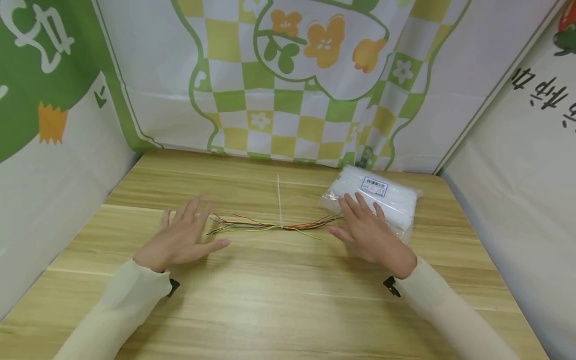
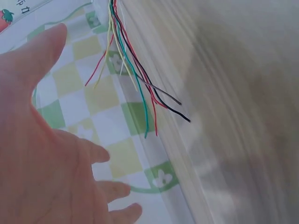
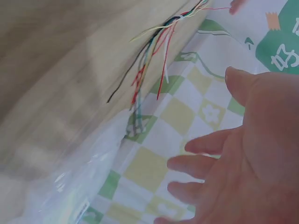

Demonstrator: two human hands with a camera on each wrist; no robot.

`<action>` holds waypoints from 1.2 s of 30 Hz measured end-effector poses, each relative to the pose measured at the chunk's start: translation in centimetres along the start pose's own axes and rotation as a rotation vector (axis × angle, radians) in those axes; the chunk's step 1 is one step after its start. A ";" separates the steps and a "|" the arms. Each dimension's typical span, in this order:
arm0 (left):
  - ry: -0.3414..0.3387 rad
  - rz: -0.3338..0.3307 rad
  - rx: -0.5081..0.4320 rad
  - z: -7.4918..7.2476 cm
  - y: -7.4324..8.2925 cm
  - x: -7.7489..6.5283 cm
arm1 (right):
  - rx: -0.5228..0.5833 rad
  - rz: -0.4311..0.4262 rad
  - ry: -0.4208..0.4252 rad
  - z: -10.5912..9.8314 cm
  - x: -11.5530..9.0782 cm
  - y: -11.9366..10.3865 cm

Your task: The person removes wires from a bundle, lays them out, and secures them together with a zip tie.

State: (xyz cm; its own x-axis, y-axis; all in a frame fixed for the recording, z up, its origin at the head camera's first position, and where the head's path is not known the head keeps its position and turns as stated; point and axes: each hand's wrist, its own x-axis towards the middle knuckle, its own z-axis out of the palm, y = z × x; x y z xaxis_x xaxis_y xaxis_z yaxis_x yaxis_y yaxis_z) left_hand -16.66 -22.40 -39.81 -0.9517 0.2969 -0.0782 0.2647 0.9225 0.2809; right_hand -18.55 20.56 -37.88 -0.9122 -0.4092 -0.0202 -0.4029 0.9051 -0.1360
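Note:
A bundle of thin coloured wires, red, yellow, green and black among them, lies across the middle of the wooden table. Around its middle sits a white cable tie, whose long tail points toward the back. My left hand is spread by the bundle's left end and holds nothing; the loose wire ends fan out beyond its thumb in the left wrist view. By the right end, my right hand has its fingers extended, also with nothing in it. The wires appear apart from that hand in the right wrist view.
A clear plastic bag of white contents, with a barcode label, lies at the back right, partly behind my right hand. Printed fabric hangs along the table's back edge, with more fabric at both sides.

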 end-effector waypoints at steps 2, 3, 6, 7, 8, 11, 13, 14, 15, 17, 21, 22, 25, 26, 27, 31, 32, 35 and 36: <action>0.011 -0.032 0.007 0.1 -0.3 -0.4 | 0.011 0.031 -0.003 0.1 -0.6 0.4; 0.014 -0.045 0.011 0.2 -0.4 -0.6 | 0.016 0.044 -0.002 0.2 -0.9 0.7; 0.020 -0.075 0.019 0.4 -0.6 -1.3 | 0.022 0.084 0.003 0.4 -1.7 1.5; 0.022 -0.082 0.021 0.4 -0.7 -1.4 | 0.020 0.094 0.008 0.5 -1.9 1.8; 0.025 -0.089 0.027 0.5 -0.7 -1.6 | 0.016 0.105 0.012 0.6 -2.2 2.2; 0.029 -0.108 0.037 0.5 -0.7 -2.0 | 0.006 0.140 0.027 0.7 -2.9 3.0; 0.027 -0.120 0.050 0.5 -0.8 -2.2 | -0.008 0.161 0.039 0.6 -3.3 3.4; 0.027 -0.123 0.050 0.4 -0.8 -2.2 | -0.010 0.171 0.046 0.6 -3.4 3.6; 0.024 -0.126 0.048 0.4 -0.9 -2.3 | -0.015 0.177 0.055 0.5 -3.6 3.7; 0.016 -0.128 0.043 0.3 -1.0 -2.3 | -0.021 0.186 0.068 0.4 -3.8 3.9; -0.002 -0.134 0.030 0.2 -1.3 -2.4 | -0.025 0.196 0.074 0.3 -4.1 4.1; -0.003 -0.134 0.027 0.1 -1.3 -2.5 | -0.023 0.198 0.071 0.3 -4.1 4.1; -0.003 -0.137 0.024 0.1 -1.3 -2.5 | -0.027 0.201 0.065 0.3 -4.2 4.2; -0.001 -0.137 0.023 0.1 -1.3 -2.5 | -0.026 0.200 0.064 0.3 -4.2 4.2; -0.002 -0.138 0.020 0.1 -1.3 -2.6 | -0.028 0.198 0.064 0.4 -4.2 4.2; -0.001 -0.135 0.012 0.4 -1.3 -2.7 | -0.027 0.190 0.064 0.6 -4.1 4.1; -0.004 -0.136 0.013 0.6 -1.3 -2.7 | -0.025 0.189 0.062 0.7 -4.1 4.1; -0.006 -0.136 0.011 0.9 -1.4 -2.8 | -0.023 0.186 0.054 0.9 -4.1 4.1; -0.009 -0.138 0.011 0.9 -1.4 -2.8 | -0.021 0.186 0.053 1.0 -4.1 4.1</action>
State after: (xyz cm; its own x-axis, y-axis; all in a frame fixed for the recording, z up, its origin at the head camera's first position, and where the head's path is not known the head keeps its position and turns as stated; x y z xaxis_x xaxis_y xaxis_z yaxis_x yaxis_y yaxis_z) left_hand -14.17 -24.28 -40.87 -0.9777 0.1693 -0.1240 0.1332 0.9573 0.2567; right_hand -16.41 25.87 -39.34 -0.9734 -0.2288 0.0089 -0.2283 0.9668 -0.1145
